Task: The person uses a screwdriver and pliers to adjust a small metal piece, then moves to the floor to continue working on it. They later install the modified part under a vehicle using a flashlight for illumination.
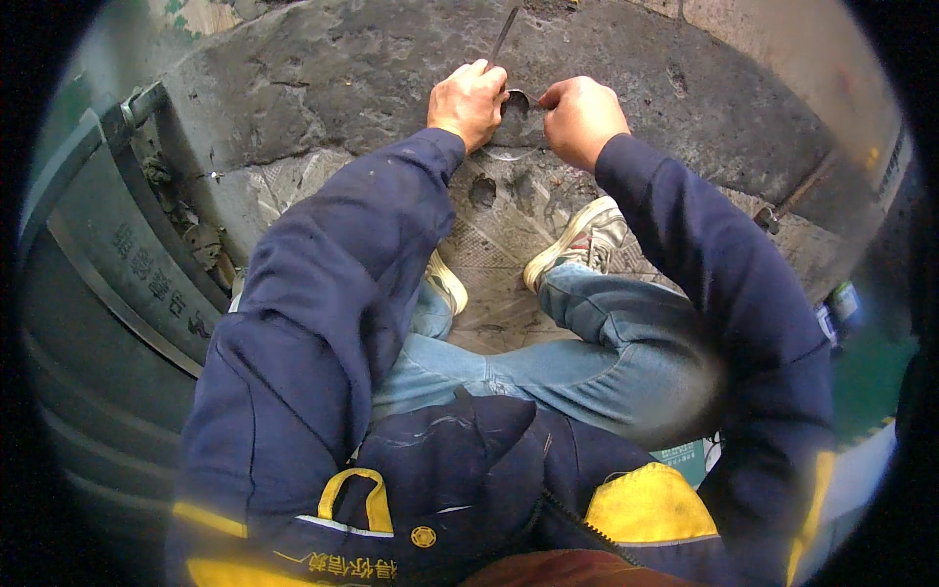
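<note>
My left hand (469,106) is closed around a thin dark metal rod (505,35), whose free end points up and away from me. Close to its right, my right hand (587,122) is closed in a pinch at the end of a small curved metal piece (518,94). That piece bridges the gap between both hands, just over the dark stone slab (362,88). My fingers cover much of it, so its full shape is hidden. Below the hands a pale thin curved edge (507,154) shows at the slab's near side.
A large dark grey plastic bin (108,362) stands close on my left. Worn patterned paving (489,245) with a dark hole (482,192) lies between my shoes (587,235). A rusty rod (807,184) leans at the right, near a green surface (871,377).
</note>
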`<action>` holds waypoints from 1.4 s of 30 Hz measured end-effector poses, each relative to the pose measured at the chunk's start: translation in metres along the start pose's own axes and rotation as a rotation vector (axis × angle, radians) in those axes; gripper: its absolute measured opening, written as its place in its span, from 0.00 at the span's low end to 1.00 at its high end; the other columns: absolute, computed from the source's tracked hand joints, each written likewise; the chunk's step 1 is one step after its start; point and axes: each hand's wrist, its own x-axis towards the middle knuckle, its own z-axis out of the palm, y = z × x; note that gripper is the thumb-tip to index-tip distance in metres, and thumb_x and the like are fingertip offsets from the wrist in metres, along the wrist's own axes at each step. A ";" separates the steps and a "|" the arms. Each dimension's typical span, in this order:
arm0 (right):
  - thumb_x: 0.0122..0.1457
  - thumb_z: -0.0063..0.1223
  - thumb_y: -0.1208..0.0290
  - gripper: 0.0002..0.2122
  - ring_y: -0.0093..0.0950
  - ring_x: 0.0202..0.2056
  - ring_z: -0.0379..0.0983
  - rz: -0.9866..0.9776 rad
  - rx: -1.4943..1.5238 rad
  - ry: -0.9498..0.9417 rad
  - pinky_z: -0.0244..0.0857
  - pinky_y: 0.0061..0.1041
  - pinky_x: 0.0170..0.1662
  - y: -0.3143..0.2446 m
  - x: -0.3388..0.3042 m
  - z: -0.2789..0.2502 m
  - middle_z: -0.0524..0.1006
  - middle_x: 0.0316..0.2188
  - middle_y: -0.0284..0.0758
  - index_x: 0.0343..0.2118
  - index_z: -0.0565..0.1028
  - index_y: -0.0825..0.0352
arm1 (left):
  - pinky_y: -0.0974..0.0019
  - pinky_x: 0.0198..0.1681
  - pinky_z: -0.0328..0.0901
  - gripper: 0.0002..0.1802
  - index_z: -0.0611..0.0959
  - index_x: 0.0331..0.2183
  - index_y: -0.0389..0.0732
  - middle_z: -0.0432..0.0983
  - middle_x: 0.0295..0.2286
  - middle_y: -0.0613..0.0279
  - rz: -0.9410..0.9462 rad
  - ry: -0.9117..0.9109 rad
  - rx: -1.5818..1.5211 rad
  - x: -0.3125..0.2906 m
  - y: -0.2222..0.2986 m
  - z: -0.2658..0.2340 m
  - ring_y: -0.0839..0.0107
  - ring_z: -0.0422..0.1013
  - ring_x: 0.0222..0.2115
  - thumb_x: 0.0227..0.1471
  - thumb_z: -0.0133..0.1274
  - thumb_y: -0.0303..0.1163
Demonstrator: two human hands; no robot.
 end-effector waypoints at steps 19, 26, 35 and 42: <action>0.55 0.60 0.71 0.11 0.44 0.47 0.82 0.157 0.090 0.218 0.75 0.39 0.54 -0.018 -0.021 0.047 0.85 0.41 0.45 0.41 0.86 0.65 | 0.47 0.40 0.72 0.09 0.80 0.32 0.43 0.78 0.34 0.54 -0.018 0.004 -0.030 -0.002 -0.003 0.004 0.48 0.77 0.38 0.54 0.63 0.35; 0.59 0.58 0.71 0.13 0.42 0.46 0.83 0.329 0.315 0.355 0.74 0.37 0.55 -0.028 -0.028 0.068 0.85 0.42 0.46 0.45 0.87 0.63 | 0.46 0.41 0.73 0.09 0.80 0.34 0.42 0.78 0.35 0.53 -0.040 -0.014 -0.021 -0.002 -0.002 0.004 0.47 0.77 0.39 0.55 0.62 0.35; 0.58 0.58 0.72 0.13 0.45 0.45 0.83 0.354 0.471 0.571 0.74 0.40 0.54 -0.041 -0.039 0.106 0.85 0.41 0.48 0.46 0.85 0.67 | 0.46 0.40 0.73 0.09 0.80 0.33 0.42 0.78 0.34 0.52 -0.034 0.005 -0.029 -0.004 -0.004 0.006 0.47 0.77 0.38 0.55 0.62 0.35; 0.62 0.59 0.72 0.14 0.36 0.46 0.84 0.402 0.649 0.633 0.74 0.33 0.53 -0.047 -0.028 0.131 0.86 0.45 0.44 0.51 0.84 0.66 | 0.46 0.40 0.73 0.08 0.81 0.33 0.43 0.78 0.34 0.54 -0.010 0.017 -0.045 -0.005 -0.006 0.006 0.48 0.77 0.38 0.55 0.62 0.35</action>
